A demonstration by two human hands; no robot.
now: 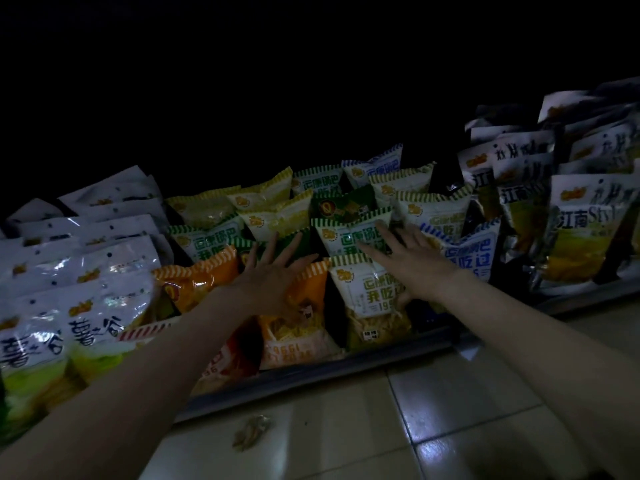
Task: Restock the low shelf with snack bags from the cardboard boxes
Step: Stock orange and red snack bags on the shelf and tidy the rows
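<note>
On the low shelf (398, 348) snack bags (204, 209) stand packed in upright rows, long axes vertical. Both hands lie flat on them, fingers released, gripping nothing: left hand (273, 271) on orange bag (294, 327), right hand (412, 261) nearer green-striped bag (370, 296), directly under its fingers. Left bags (83, 306) read 薯之谷; right bags (581, 216) 江南Style. No boxes visible.

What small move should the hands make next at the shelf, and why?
Probably press the leaning bags back upright. Both hands are flat and open, the left hand on the orange bag, the right hand on the green-striped bag, and the middle rows sit crooked against the neater white bags.
</note>
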